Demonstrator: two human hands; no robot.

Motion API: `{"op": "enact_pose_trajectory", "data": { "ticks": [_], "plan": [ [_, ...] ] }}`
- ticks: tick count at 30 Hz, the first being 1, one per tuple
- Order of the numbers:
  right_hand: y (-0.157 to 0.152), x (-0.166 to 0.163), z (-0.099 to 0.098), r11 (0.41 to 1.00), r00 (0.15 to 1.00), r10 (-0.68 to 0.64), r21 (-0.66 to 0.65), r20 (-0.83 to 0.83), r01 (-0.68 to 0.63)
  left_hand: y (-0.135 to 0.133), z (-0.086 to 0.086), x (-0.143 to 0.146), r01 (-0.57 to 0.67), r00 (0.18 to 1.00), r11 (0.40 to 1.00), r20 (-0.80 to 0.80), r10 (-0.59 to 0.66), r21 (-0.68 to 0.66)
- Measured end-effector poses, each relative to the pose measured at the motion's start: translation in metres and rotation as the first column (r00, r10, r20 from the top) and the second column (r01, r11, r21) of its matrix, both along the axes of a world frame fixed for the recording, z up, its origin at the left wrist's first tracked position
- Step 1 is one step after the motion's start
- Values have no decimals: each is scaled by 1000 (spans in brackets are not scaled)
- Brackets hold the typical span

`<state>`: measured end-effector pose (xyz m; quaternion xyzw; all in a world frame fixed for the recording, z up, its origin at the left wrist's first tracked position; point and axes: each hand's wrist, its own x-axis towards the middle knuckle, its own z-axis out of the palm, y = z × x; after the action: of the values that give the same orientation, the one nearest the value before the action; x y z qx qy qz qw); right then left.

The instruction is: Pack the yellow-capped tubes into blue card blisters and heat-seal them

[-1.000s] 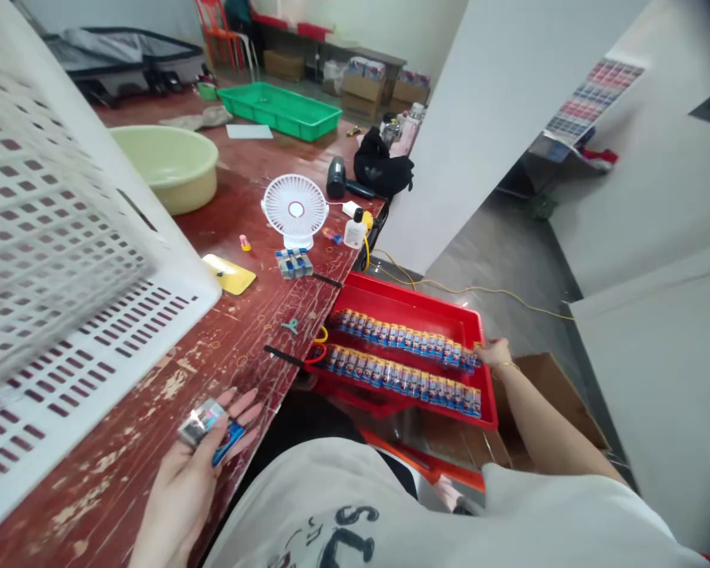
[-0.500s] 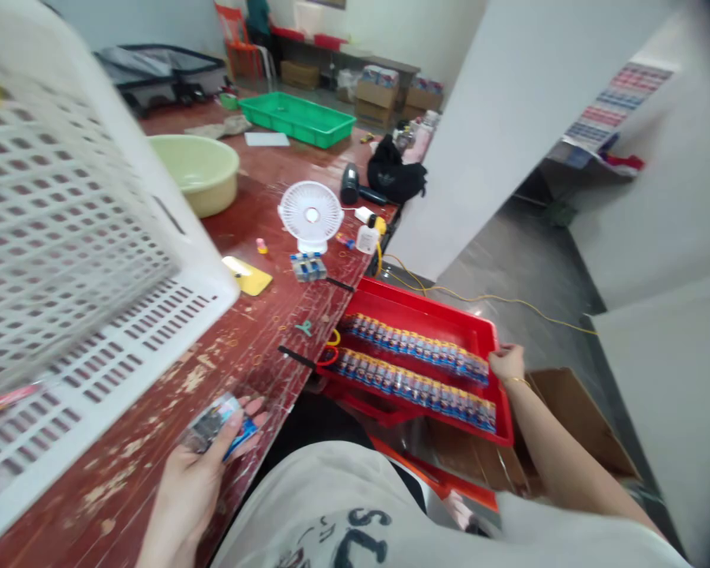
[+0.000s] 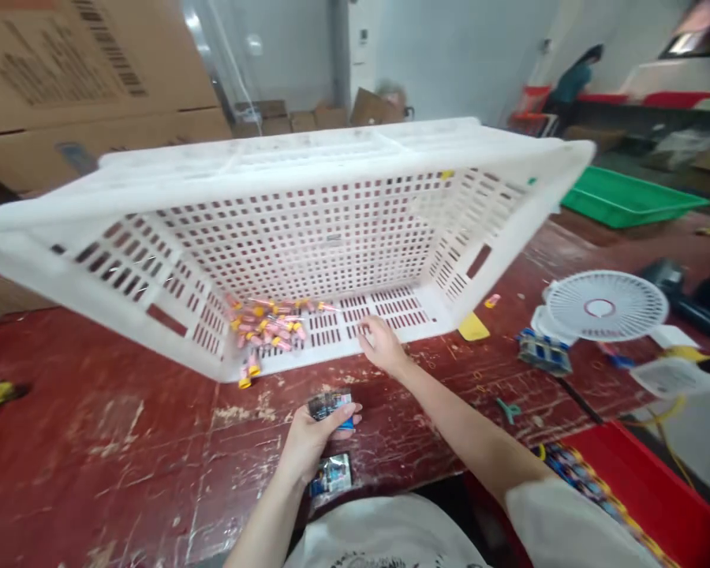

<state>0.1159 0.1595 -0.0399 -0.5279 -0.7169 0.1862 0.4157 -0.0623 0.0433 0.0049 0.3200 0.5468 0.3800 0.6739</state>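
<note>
My left hand (image 3: 313, 434) is closed on a small stack of blue-and-dark printed packets (image 3: 333, 406), its thumb across the top. Close below it, another shiny packet (image 3: 334, 475) lies on the table. My right hand (image 3: 383, 345) reaches over the lower edge of a white plastic basket (image 3: 331, 167) tipped on its side, its opening facing me. Its fingers are slightly bent and apart, and I see nothing in them. Left of that hand, a heap of small pink pieces with yellow caps (image 3: 266, 325) rests inside the basket, with a couple at its rim.
A white fan (image 3: 607, 306), a blue-and-clear bundle (image 3: 543, 352) and a yellow card (image 3: 472, 327) are on the red table (image 3: 154, 465). At lower right is a red tray (image 3: 651, 481) with rows of packed pieces. A green tray (image 3: 633, 197) stands farther back; a person (image 3: 571, 83) is beyond.
My view has swung left from the red tray to the basket. My right hand has left the tray's edge and moved to the basket opening. My left hand still holds the packets.
</note>
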Motion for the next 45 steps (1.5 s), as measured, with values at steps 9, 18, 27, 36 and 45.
{"op": "enact_pose_trajectory", "data": {
  "ticks": [9,18,27,36,45],
  "plan": [
    [85,-60,-19,971,986,-46,-238,-159,7,7,-3,-19,-105,985,992,129,112,-65],
    [-59,-1,34,915,687,11,-270,-727,-301,18,-7,5,108,973,994,205,-103,-16],
    [-93,4,67,981,803,119,-54,-583,-185,17,-3,12,4,990,985,136,-27,172],
    [-86,3,63,952,861,206,-109,-465,-287,16,-4,15,53,995,968,67,-72,244],
    [-100,-4,39,825,786,240,-307,-570,-474,13,4,29,-19,937,996,347,47,-83]
  ]
}}
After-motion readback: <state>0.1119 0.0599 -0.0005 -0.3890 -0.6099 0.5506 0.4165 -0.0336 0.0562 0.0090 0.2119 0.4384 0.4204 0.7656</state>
